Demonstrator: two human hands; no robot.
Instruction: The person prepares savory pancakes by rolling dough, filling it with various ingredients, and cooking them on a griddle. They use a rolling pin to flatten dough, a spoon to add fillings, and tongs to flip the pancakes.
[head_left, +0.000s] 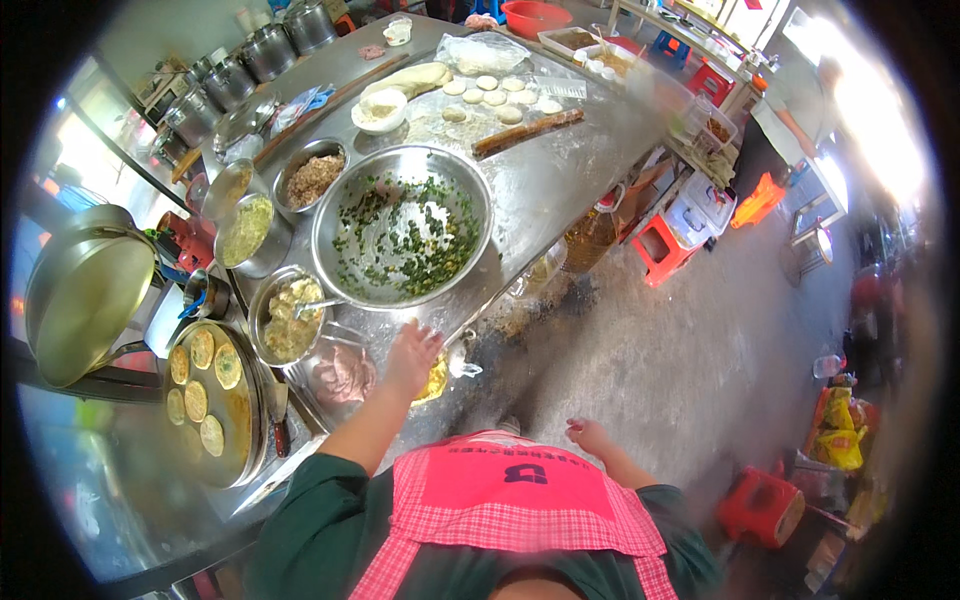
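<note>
My left hand (412,362) is open, fingers spread, just off the near rim of a wide steel bowl (330,292). Scattered chopped greens (425,235) line that bowl. Left of the hand, a smaller bowl of pale mash (285,325) has a spoon (320,305) in it, and a steel tray holds pinkish raw meat (343,373). A yellow packet (432,380) shows beside the wrist. My right hand (590,434) hangs over the floor at my side, fingers loosely bent and apart, with nothing visible in it.
Browned flatbreads (197,402) lie on a round griddle (248,440), its raised lid (95,300) at the left. Farther back are fillings in bowls, dough rounds (493,97) and a rolling pin (528,133). Red stools (660,250) stand right; another person (795,115) is at the far right.
</note>
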